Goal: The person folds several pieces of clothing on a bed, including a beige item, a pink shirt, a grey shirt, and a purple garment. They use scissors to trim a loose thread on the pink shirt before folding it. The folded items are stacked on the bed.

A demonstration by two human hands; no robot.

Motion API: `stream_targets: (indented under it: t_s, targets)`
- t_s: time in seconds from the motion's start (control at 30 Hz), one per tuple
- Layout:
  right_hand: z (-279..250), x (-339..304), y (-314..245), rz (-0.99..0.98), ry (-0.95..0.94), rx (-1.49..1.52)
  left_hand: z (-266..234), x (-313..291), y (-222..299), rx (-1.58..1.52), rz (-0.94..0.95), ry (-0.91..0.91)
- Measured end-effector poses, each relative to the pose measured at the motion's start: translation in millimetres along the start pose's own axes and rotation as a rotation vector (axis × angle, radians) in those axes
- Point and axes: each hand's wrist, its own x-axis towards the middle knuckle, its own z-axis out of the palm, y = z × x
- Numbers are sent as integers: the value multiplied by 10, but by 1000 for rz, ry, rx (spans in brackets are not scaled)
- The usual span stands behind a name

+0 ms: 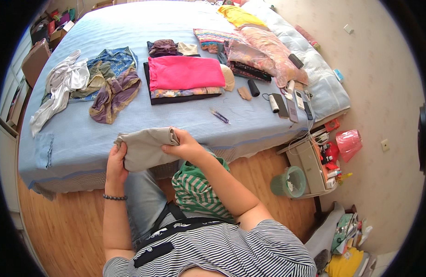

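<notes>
A folded grey cloth garment (147,147) is stretched between my two hands, above the near edge of the bed. My left hand (116,161) grips its left end, thumb on top. At the right end, my right hand (184,147) pinches the rolled edge. Which kind of garment it is cannot be made out. A green and white checked cloth (194,184) lies over my lap. Beyond my hands on the bed sits a folded pink garment (185,74), on top of floral and black folded clothes.
Crumpled clothes, a white one (67,81) and a purple one (113,99), lie at the left of the bed (176,115). Phones (290,108) and a black cylinder (253,87) are at the right. A wastebasket (294,177) stands by the nightstand (307,168).
</notes>
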Motion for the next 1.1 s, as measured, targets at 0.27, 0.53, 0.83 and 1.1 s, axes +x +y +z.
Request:
stream_targets:
  t_s: [0.27,0.53,0.83,1.1]
  targets:
    - [49,-94,150,125,95,102,240,-166,87,75,-6,-102]
    - [91,-92,126,104,67,106,241,-296,266,-131,-151,-245]
    - [432,341,-16,140,-95,-174,-177,-691,189,-213,-198,-121]
    - [584,667,377,155,12,-91,-950,-926,851,-348,142,260]
